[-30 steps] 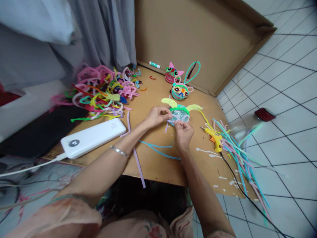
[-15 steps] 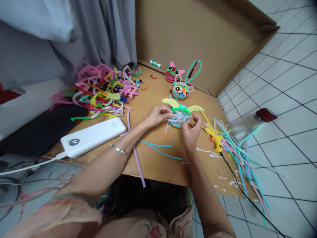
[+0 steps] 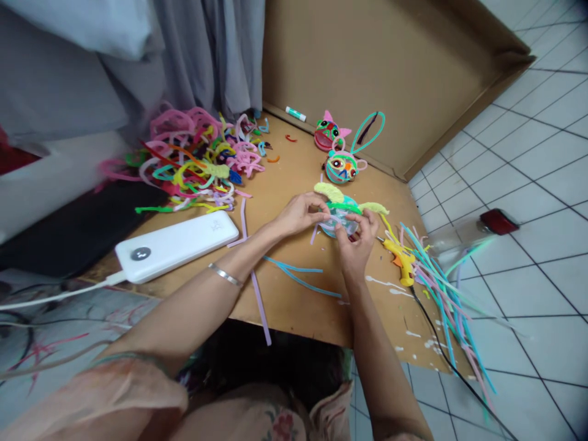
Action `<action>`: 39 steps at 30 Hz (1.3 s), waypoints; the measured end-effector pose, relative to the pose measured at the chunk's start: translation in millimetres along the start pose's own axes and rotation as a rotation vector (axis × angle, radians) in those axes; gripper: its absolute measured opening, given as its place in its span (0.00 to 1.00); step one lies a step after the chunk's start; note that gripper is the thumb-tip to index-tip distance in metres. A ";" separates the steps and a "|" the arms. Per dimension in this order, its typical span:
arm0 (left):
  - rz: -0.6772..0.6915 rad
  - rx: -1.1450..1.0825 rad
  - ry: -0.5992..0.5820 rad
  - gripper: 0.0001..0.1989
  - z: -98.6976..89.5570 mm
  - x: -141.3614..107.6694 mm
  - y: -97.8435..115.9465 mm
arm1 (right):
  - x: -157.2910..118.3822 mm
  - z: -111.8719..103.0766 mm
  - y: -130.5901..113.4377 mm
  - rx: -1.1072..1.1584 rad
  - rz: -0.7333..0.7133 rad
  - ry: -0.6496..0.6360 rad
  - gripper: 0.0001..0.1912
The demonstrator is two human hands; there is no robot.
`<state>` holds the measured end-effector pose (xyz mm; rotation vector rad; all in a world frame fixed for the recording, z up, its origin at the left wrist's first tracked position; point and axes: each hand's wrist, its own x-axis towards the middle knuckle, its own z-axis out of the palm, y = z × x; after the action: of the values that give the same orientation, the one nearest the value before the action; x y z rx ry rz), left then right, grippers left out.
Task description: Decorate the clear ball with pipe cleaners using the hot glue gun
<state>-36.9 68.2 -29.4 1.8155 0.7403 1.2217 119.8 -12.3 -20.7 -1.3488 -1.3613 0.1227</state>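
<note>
A round, clear ball (image 3: 347, 227) trimmed with green and blue pipe cleaners lies on the table, with two pale yellow ear-like pieces (image 3: 329, 192) on its far side. My left hand (image 3: 304, 214) pinches a light purple pipe cleaner (image 3: 329, 225) at the ball's left front. The fingers of my right hand (image 3: 357, 237) are closed at the ball's right front, around the same purple piece, close to my left fingertips. Part of the ball is hidden behind the fingers.
Yellow glue gun (image 3: 403, 260) and loose pipe cleaners (image 3: 448, 306) lie right. A white power bank (image 3: 177, 246) and a colourful pile (image 3: 202, 156) are left. Two decorated balls (image 3: 340, 167) and a glue stick (image 3: 295, 114) stand behind. Blue strips (image 3: 303, 283) lie in front.
My right hand has moved up and left over the ball, its fingers now closer to my left fingertips. The whole view has shifted slightly.
</note>
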 end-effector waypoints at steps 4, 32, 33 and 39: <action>0.004 0.010 -0.002 0.06 0.9 -0.9 2.6 | -1.2 1.4 -1.5 -0.052 -0.065 0.030 0.07; -0.244 -0.513 -0.086 0.23 8.5 5.1 -8.0 | 1.8 -7.1 0.7 -0.062 -0.027 0.070 0.05; -0.238 -0.518 -0.083 0.23 9.5 4.9 -9.0 | 1.7 -7.4 0.6 -0.078 -0.051 0.075 0.04; -0.179 -0.503 -0.104 0.26 13.7 2.6 -15.4 | 1.1 -8.6 2.3 -0.211 -0.177 0.070 0.02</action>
<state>-23.7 74.0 -44.3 1.3562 0.4707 1.0698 127.8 -15.9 -18.9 -1.3844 -1.4576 -0.1907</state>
